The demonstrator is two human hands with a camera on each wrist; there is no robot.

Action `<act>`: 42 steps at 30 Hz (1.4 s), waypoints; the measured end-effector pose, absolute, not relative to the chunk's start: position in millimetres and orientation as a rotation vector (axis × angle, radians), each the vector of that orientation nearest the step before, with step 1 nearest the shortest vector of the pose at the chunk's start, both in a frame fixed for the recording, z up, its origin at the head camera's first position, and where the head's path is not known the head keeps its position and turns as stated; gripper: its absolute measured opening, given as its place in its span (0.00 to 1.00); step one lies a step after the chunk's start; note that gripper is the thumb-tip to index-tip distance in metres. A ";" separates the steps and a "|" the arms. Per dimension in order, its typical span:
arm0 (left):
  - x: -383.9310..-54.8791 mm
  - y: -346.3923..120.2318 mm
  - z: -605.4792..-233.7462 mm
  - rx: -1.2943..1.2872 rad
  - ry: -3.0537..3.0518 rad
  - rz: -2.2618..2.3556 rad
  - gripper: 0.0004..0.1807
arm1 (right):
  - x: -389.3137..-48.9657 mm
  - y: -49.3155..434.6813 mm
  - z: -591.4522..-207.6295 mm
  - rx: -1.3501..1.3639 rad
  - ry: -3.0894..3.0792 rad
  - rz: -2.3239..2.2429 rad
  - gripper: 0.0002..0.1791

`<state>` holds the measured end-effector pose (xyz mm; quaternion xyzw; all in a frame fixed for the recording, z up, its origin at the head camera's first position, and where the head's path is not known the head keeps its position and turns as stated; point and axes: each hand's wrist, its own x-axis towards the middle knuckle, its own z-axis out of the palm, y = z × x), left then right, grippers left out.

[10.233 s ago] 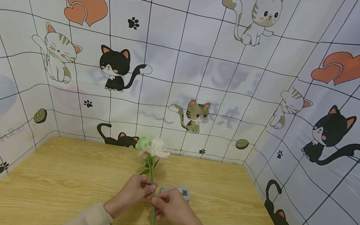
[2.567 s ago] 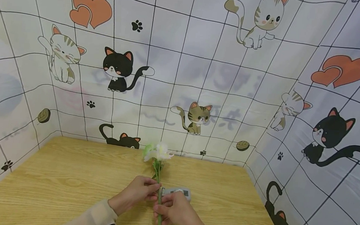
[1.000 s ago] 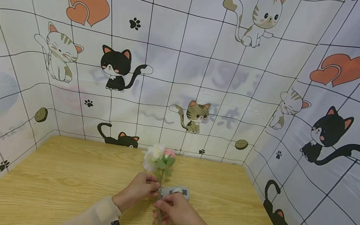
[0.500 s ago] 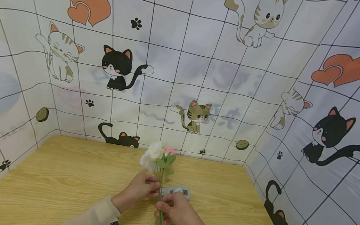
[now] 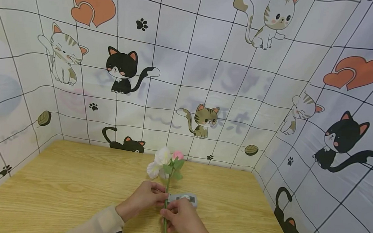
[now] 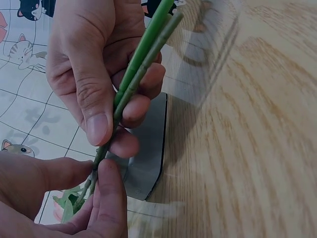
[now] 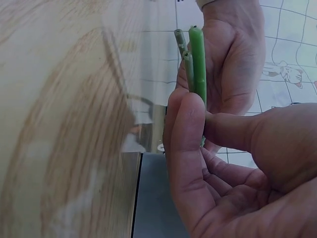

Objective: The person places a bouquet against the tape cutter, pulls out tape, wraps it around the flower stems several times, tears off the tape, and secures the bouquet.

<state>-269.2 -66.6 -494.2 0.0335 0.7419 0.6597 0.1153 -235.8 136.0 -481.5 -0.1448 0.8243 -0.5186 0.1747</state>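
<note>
A small bunch of flowers stands upright between my hands in the head view, with white blooms (image 5: 162, 157), a pink bloom (image 5: 178, 155) and green leaves (image 5: 173, 169) on top. My left hand (image 5: 144, 199) pinches the upper stems between thumb and fingers. Just below it, my right hand (image 5: 183, 217) grips the same flower stems (image 5: 165, 226). Close up in the right wrist view, three cut stem ends (image 7: 197, 59) stick out past my right fingers. The left wrist view shows the thumb and fingertips of both hands almost meeting on the stems (image 6: 141, 64).
Behind my right hand, what looks like a grey tape dispenser (image 5: 193, 200) lies on the wooden table (image 5: 87, 181), partly hidden. White cloth walls (image 5: 174, 65) printed with cats and grid lines enclose the table at the back and sides.
The bunch has turned between my fingers: the pink bloom, out of sight 2.6 seconds ago, now shows on the right, and the green bloom is hidden. Both hands keep nearly the same place.
</note>
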 end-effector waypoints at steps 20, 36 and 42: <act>-268.8 -62.6 -495.8 0.009 2.193 1.893 0.17 | -237.9 132.4 -486.8 -0.509 2.385 -1.404 0.13; -270.5 -59.8 -498.0 -0.025 2.174 1.891 0.15 | -237.9 130.2 -489.9 -0.548 2.353 -1.406 0.14; -270.4 -57.9 -499.4 -0.037 2.175 1.885 0.14 | -239.4 131.7 -492.4 -0.571 2.340 -1.411 0.15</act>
